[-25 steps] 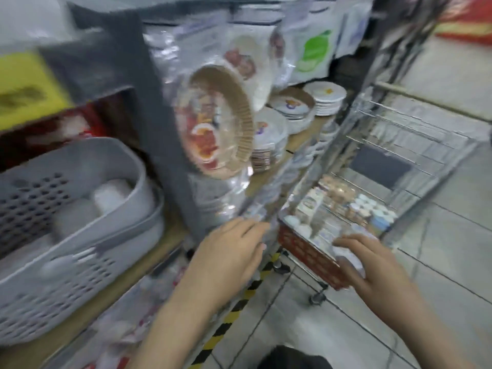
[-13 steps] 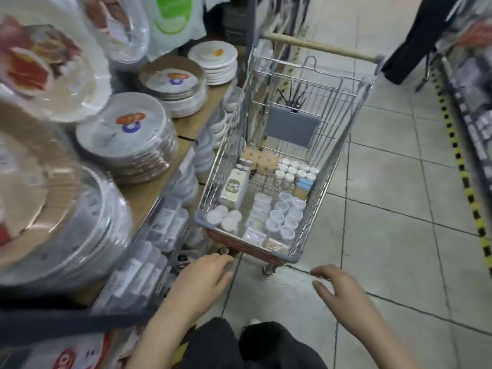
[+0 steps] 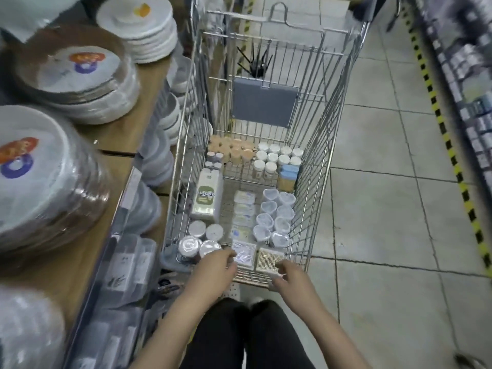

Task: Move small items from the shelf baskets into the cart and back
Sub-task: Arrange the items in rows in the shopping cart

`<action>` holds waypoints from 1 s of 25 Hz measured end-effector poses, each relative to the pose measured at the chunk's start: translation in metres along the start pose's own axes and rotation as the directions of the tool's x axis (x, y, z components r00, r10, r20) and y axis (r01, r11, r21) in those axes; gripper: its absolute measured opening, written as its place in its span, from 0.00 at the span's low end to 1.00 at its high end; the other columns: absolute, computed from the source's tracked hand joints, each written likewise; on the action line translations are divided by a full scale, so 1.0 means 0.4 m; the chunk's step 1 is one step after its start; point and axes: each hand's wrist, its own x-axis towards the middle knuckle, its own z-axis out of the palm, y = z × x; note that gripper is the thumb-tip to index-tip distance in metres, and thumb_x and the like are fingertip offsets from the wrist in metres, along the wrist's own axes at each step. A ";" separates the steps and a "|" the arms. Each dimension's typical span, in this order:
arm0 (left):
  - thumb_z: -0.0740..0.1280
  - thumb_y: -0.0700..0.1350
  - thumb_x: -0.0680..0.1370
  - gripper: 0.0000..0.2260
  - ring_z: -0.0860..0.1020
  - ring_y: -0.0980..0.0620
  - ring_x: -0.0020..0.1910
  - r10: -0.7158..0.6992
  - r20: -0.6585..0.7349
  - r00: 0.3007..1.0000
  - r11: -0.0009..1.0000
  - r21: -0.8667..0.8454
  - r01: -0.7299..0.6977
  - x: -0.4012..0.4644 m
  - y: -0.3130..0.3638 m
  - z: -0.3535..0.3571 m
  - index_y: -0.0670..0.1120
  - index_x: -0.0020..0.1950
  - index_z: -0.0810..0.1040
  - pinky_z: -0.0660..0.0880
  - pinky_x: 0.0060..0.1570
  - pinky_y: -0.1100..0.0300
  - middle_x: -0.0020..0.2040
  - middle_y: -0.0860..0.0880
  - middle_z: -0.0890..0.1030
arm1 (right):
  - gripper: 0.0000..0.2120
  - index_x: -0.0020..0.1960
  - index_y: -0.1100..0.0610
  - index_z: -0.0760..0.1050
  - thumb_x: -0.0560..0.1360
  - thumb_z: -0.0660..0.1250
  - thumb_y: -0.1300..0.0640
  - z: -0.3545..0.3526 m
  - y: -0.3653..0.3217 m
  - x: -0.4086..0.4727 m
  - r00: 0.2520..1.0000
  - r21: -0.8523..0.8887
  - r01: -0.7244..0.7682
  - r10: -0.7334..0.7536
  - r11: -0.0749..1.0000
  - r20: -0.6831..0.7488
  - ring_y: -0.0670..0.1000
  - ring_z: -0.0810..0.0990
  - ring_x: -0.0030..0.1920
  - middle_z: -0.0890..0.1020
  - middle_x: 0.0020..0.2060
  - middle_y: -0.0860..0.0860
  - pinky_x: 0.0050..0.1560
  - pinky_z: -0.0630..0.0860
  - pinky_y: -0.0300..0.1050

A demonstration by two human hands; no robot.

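A wire shopping cart [image 3: 318,166] stands straight ahead, its floor covered with several small items: round clear tubs [image 3: 275,218], white-capped jars [image 3: 274,158], a green-labelled pack [image 3: 207,198] and flat packets [image 3: 243,209]. At the cart's near end lie a clear box [image 3: 245,255] and a toothpick box [image 3: 269,259]. My left hand [image 3: 215,267] hovers over the near left corner, fingers loosely curled beside the clear box and holding nothing. My right hand [image 3: 290,275] hangs just in front of the toothpick box, also loosely curled and holding nothing. No shelf basket is in view.
A wooden shelf [image 3: 149,83] on the left carries stacks of wrapped plates [image 3: 80,75] and bowls [image 3: 170,123], close against the cart. Boxed goods [image 3: 127,265] fill the lower shelf. Tiled floor [image 3: 386,209] with yellow-black tape [image 3: 447,145] runs on the right, beside another rack [image 3: 468,75].
The view swung from the shelf basket and plates round to the cart. Both hands moved forward from the floor in front of the cart to its near end.
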 end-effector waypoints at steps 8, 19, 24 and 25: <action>0.61 0.45 0.80 0.16 0.74 0.47 0.60 -0.244 0.223 0.944 0.965 -0.037 0.259 0.277 -0.087 0.146 0.43 0.67 0.72 0.70 0.57 0.58 0.63 0.45 0.76 | 0.22 0.70 0.62 0.65 0.78 0.61 0.54 0.070 0.046 0.259 0.947 -0.039 -0.258 0.260 0.965 0.189 0.57 0.75 0.62 0.74 0.65 0.58 0.58 0.70 0.45; 0.68 0.48 0.71 0.26 0.77 0.41 0.54 -0.549 0.162 0.820 0.824 -0.060 0.563 0.488 -0.209 0.351 0.34 0.64 0.70 0.77 0.51 0.50 0.58 0.39 0.76 | 0.18 0.58 0.64 0.73 0.72 0.68 0.56 0.221 0.148 0.467 0.809 0.162 -0.588 0.579 0.792 0.105 0.56 0.79 0.51 0.79 0.55 0.58 0.43 0.73 0.41; 0.72 0.45 0.71 0.33 0.72 0.39 0.63 -0.590 0.134 0.796 0.797 -0.065 0.601 0.501 -0.212 0.385 0.34 0.70 0.62 0.74 0.59 0.47 0.67 0.37 0.70 | 0.32 0.70 0.66 0.58 0.73 0.68 0.53 0.270 0.157 0.488 0.784 0.034 -0.619 0.620 0.785 -0.028 0.59 0.71 0.65 0.69 0.66 0.60 0.59 0.72 0.48; 0.71 0.45 0.72 0.33 0.71 0.39 0.65 -0.588 0.137 0.797 0.799 -0.055 0.599 0.503 -0.214 0.389 0.34 0.71 0.60 0.73 0.60 0.47 0.68 0.37 0.69 | 0.32 0.70 0.66 0.57 0.74 0.67 0.54 0.276 0.159 0.490 0.779 0.000 -0.625 0.624 0.781 -0.053 0.58 0.71 0.65 0.68 0.67 0.60 0.59 0.72 0.49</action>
